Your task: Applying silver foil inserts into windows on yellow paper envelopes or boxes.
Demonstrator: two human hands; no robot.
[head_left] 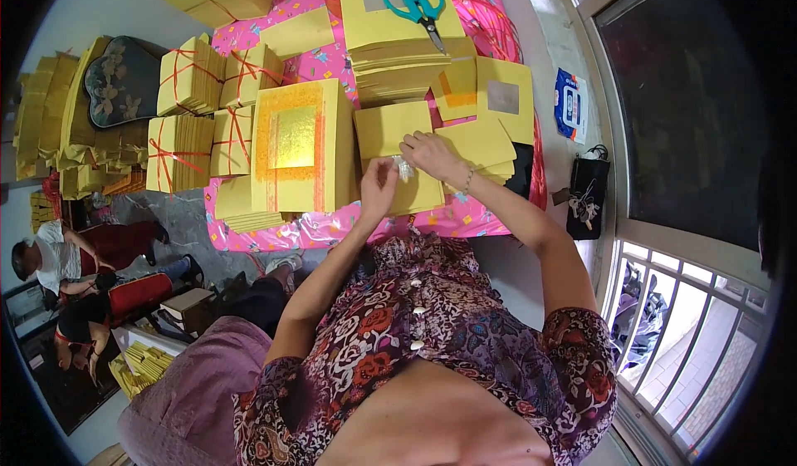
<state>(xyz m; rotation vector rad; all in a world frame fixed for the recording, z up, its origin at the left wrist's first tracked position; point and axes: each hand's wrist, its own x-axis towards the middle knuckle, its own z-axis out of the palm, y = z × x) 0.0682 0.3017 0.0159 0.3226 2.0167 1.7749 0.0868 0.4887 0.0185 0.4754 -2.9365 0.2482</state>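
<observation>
My left hand (378,188) and my right hand (427,154) meet over a stack of plain yellow paper sheets (390,129) at the near edge of the table. Both pinch a small whitish, crinkled piece (403,167) between them; what it is cannot be made out. A bracelet sits on my right wrist. Just left of my hands lies a yellow stack topped by a sheet with a gold foil square and orange border (295,142). More yellow sheets (486,142) lie under and to the right of my right hand.
Teal-handled scissors (415,5) rest on a tall yellow stack at the far side. Bundles tied with red string (191,80) fill the left of the pink patterned tablecloth (332,229). Another person (50,262) crouches at lower left. A black bag with keys (585,196) hangs by the barred window.
</observation>
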